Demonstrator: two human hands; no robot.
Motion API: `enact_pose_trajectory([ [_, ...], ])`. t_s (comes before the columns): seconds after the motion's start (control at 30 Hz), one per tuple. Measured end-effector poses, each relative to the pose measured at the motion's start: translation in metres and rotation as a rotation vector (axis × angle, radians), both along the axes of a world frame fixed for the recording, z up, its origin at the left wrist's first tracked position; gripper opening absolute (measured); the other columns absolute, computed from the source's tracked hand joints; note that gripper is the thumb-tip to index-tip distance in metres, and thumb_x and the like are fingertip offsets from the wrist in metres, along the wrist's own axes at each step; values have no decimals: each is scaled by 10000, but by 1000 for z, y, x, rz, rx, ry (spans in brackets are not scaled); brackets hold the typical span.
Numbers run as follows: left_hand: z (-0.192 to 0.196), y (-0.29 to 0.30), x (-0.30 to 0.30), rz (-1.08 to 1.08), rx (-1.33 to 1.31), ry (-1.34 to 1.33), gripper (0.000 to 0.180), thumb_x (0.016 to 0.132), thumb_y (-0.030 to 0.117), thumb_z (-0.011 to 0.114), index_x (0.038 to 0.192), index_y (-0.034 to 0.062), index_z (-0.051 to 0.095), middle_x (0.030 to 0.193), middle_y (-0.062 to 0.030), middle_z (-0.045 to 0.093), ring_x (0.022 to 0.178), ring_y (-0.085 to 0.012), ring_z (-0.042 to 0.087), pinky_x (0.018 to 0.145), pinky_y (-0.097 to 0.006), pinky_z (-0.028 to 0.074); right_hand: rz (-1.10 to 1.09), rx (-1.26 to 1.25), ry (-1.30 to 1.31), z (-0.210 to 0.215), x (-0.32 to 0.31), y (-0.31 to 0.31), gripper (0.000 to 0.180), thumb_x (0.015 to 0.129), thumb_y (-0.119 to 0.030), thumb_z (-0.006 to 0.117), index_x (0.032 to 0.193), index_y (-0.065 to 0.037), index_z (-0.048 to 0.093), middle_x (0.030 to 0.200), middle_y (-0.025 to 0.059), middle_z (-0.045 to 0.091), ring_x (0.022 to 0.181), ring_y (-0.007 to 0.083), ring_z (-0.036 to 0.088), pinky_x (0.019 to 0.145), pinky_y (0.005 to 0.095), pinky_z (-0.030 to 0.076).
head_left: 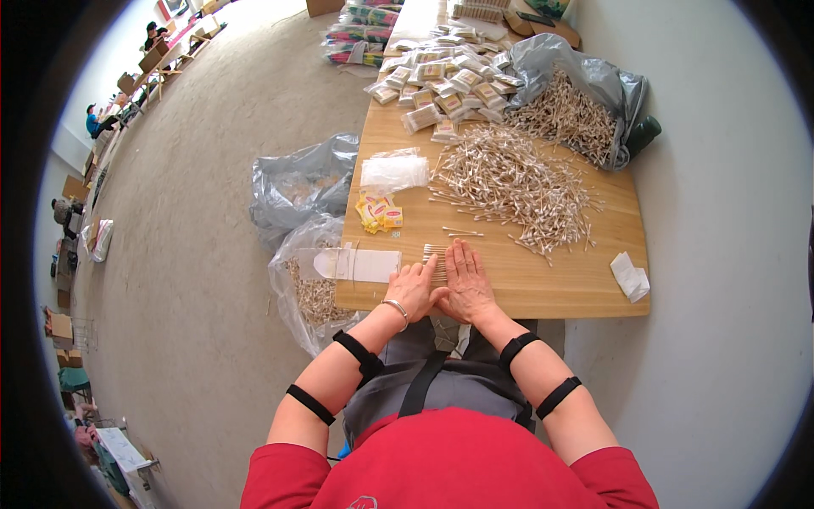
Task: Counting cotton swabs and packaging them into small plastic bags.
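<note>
A small row of cotton swabs (435,253) lies side by side near the table's front edge, between my two hands. My right hand (467,287) rests flat along the row's right side, fingers stretched out. From the left, my left hand (414,289) touches the swabs with an extended index finger; its other fingers lie toward a white card strip (373,265). The thumbs meet below the row, and part of it is hidden by the hands. Just beyond are a couple of loose swabs (463,232). A large heap of cotton swabs (517,187) spreads farther back.
Yellow-and-white labels (379,212) and a stack of clear bags (395,172) sit at the table's left. Filled swab packets (449,81) pile up behind, beside a grey bag of swabs (568,110). A crumpled tissue (629,276) lies right. Plastic bags (305,182) stand on the floor.
</note>
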State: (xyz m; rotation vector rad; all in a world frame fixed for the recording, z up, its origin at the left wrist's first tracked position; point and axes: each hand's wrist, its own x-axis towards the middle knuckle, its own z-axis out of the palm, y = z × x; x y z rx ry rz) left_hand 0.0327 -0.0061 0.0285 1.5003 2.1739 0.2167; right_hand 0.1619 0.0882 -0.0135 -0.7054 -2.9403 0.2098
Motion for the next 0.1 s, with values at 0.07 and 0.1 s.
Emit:
enact_pose_trajectory([
  [0.07,-4,-4,-1,-37,35,19,728,856,496,533,1432,132,275,1236,-128,510,1159,-280,468,952,-437,346,6,-49,-13,3,0,-2,965,758,-507,557,1418,64,146,1498,239,102,1408,356,70,1146,446,52],
  [0.1,-4,-3,-1,-32,17,5,736,852,505,536,1435,143,269,1250,-135,499,1174,-281,454,953,-433,343,5,-27,-19,3,0,-1,975,754,-517,558,1419,63,144,1498,239,101,1407,356,75,1146,448,53],
])
